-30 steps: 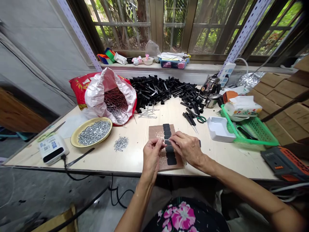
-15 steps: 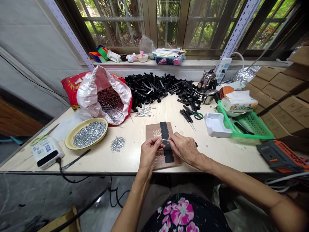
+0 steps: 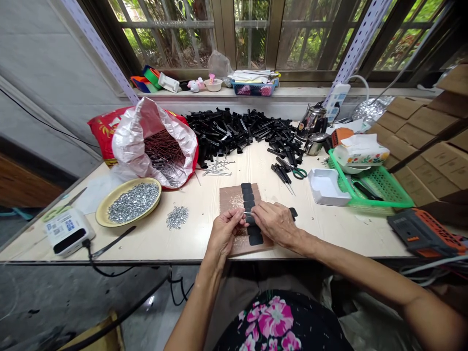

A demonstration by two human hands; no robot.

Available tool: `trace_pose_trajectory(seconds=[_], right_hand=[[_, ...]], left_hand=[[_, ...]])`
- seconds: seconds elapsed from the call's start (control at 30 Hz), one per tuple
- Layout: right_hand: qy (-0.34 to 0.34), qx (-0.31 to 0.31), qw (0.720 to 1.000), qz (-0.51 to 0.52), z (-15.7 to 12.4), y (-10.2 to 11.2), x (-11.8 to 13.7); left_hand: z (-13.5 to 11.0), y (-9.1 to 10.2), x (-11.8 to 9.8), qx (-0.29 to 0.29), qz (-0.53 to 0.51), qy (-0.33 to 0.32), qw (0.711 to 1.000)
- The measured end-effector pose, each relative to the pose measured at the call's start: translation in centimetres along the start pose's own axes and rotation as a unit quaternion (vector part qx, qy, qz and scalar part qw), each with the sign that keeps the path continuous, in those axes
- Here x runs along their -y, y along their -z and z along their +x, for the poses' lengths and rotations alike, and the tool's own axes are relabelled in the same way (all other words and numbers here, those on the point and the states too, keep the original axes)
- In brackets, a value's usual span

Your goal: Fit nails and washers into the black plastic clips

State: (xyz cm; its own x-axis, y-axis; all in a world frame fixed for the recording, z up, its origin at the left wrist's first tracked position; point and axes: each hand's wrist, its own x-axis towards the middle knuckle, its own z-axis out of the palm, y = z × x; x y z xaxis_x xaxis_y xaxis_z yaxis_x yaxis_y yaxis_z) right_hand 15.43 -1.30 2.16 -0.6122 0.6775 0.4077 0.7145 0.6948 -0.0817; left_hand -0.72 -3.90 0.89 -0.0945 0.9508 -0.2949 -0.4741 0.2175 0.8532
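Observation:
Over a brown board (image 3: 228, 194) both of my hands meet. My right hand (image 3: 276, 224) is closed around a black plastic piece, whose flat end (image 3: 293, 213) sticks out beyond the knuckles. A thin metal pin (image 3: 247, 212) runs leftward from those fingers. At its tip my left hand (image 3: 225, 230) is pinched, touching the pin; any small part between the fingertips is too tiny to make out. Under the hands lies a row of flat black pieces (image 3: 249, 197) along the board. Small metal fasteners (image 3: 177, 217) are heaped to the left.
A yellow bowl (image 3: 100, 218) holds many metal fasteners. Beside it, an open red bag (image 3: 100, 134) contains long pins. Black plastic parts (image 3: 223, 131) are piled at the back. Scissors (image 3: 300, 173), a white tray (image 3: 325, 192) and a green basket (image 3: 400, 195) stand right.
The view has shifted slightly. My right hand has turned a little, so more of the black piece's end shows. Both hands stay together at the pin.

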Motion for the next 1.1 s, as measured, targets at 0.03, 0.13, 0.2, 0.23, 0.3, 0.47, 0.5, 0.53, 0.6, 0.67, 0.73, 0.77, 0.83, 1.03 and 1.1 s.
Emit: trace_pose_trajectory(seconds=[0.03,0.13,0.2,0.23,0.3,0.47,0.5,0.53,0.6,0.67,0.73,0.77,0.83,1.03,1.1], right_hand=[[-0.004,0.005,1.000,0.003,0.00,-0.01,0.03],[-0.051,0.041,0.995,0.071,0.02,-0.01,-0.02],[-0.074,0.058,0.987,0.130,0.09,0.06,-0.12],[-0.072,0.055,0.986,0.140,0.13,0.10,-0.16],[-0.047,0.027,0.993,0.105,0.19,0.16,-0.15],[0.005,-0.025,0.999,-0.023,0.27,0.03,0.19],[0.003,-0.026,0.999,-0.023,0.28,-0.02,0.23],[-0.001,-0.025,0.999,-0.020,0.29,-0.06,0.25],[-0.011,-0.021,1.000,-0.007,0.31,-0.14,0.24],[-0.019,-0.016,1.000,0.005,0.32,-0.19,0.19],[-0.025,-0.012,1.000,0.014,0.31,-0.22,0.13],[-0.029,-0.012,0.999,0.019,0.31,-0.23,0.11],[-0.035,-0.019,0.999,0.029,0.31,-0.25,0.04],[0.004,-0.029,0.999,0.022,0.33,-0.35,-0.12],[0.007,-0.031,0.999,0.015,0.29,-0.34,-0.10]], left_hand=[[-0.02,-0.04,0.05,-0.009,0.012,-0.014,1.000],[-0.04,-0.11,0.33,-0.043,0.056,-0.065,0.995],[-0.02,-0.08,0.51,-0.047,0.070,-0.078,0.993],[0.00,-0.08,0.58,-0.046,0.071,-0.080,0.993],[0.03,-0.10,0.66,-0.047,0.061,-0.077,0.994],[0.15,-0.13,0.63,-0.049,-0.010,-0.029,0.998],[0.21,-0.07,0.60,-0.045,-0.022,-0.018,0.999],[0.27,0.00,0.55,-0.039,-0.033,-0.007,0.999],[0.42,0.14,0.44,-0.027,-0.058,0.020,0.998],[0.54,0.20,0.33,-0.021,-0.080,0.044,0.996],[0.61,0.18,0.28,-0.022,-0.089,0.058,0.994],[0.63,0.15,0.28,-0.023,-0.091,0.060,0.994],[0.65,0.12,0.34,-0.025,-0.090,0.060,0.994],[0.73,0.46,0.69,-0.020,-0.101,0.089,0.991],[0.73,0.60,0.74,-0.017,-0.107,0.095,0.990]])
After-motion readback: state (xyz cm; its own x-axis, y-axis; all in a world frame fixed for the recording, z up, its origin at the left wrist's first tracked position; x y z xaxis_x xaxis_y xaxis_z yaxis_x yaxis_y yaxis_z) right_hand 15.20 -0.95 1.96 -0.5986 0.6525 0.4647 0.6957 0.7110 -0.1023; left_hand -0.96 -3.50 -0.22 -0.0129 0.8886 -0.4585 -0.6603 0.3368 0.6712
